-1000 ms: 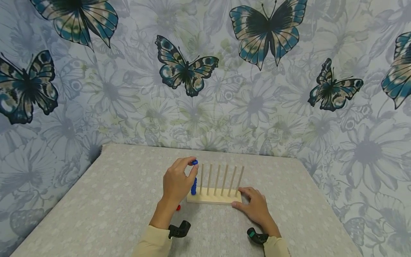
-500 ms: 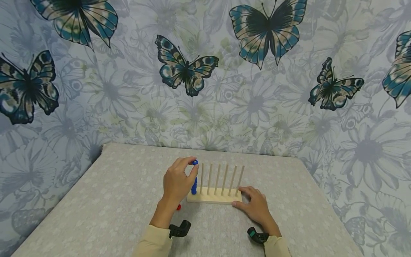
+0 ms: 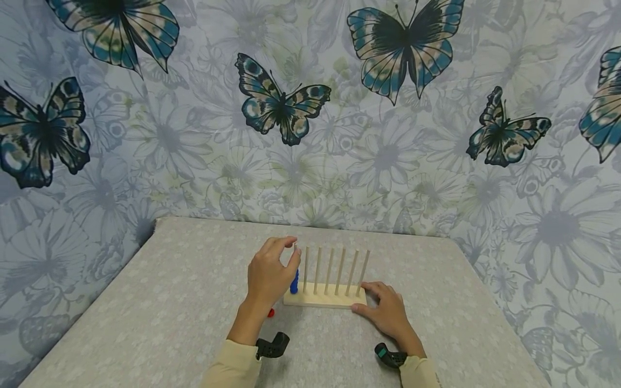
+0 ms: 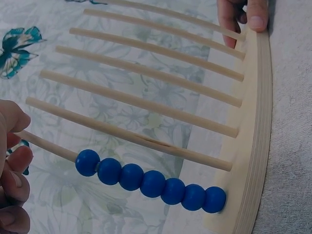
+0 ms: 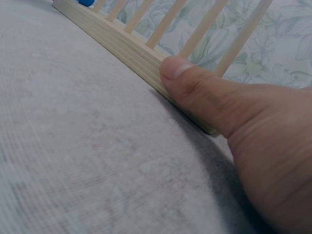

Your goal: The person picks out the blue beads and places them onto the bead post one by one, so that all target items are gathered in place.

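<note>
Seven glossy blue beads (image 4: 151,181) sitting threaded in a row on the end rod (image 4: 53,146), stacked down against the pale wooden base (image 4: 253,122), round and smooth, touching one another. Seven thin wooden dowels counted in the left wrist view, all standing upright from that long flat base, the other six bare. Showing fine grain lines along the edge of the base (image 5: 122,46) in the right wrist view.

Hovering at the top of the beaded rod with the left hand (image 3: 269,275), fingertips (image 4: 17,163) curled close around the rod's tip; not possible to say whether actually pinching it or holding anything. Bracing the far end of the rack with the right hand (image 3: 385,312), thumb (image 5: 204,92) pressing flat against the front edge, fingers (image 4: 243,17) resting on the end of the base by the last dowel.

Lying on the table (image 3: 170,302) just beside the left wrist, one small red bead (image 3: 270,312). Covering the table, a grey speckled cloth of fine woven texture. Hanging behind, a floral fabric backdrop (image 3: 388,161) printed with teal butterflies.
</note>
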Demonstrator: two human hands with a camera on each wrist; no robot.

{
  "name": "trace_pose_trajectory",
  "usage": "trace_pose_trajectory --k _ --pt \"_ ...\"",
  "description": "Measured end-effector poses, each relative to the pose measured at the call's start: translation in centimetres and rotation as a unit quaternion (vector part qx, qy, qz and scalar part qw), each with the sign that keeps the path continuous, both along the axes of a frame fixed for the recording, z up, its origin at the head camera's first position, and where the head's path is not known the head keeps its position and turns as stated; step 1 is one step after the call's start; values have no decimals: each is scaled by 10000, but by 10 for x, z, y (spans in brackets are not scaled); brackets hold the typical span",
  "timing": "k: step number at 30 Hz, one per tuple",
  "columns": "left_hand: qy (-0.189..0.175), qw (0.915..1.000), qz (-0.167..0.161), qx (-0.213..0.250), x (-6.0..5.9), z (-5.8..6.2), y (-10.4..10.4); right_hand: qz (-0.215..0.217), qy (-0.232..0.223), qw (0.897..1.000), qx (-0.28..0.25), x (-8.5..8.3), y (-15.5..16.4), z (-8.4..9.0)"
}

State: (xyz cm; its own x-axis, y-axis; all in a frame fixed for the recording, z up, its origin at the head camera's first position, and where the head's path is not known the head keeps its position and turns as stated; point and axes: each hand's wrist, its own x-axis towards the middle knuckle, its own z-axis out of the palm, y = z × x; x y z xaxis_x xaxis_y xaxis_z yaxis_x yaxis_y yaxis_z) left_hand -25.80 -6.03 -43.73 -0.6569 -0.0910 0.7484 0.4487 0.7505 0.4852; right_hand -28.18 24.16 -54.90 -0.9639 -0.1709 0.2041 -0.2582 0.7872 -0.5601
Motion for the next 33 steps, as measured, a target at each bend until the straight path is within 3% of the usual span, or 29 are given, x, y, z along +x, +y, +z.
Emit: trace_pose_trajectory --k 22,33 --pt "20 9994 325 153 -1 5 -16 20 106 9999 -123 1 -1 0" --pt "-349 9986 316 232 1 5 -28 2 103 9999 -115 3 -1 2"
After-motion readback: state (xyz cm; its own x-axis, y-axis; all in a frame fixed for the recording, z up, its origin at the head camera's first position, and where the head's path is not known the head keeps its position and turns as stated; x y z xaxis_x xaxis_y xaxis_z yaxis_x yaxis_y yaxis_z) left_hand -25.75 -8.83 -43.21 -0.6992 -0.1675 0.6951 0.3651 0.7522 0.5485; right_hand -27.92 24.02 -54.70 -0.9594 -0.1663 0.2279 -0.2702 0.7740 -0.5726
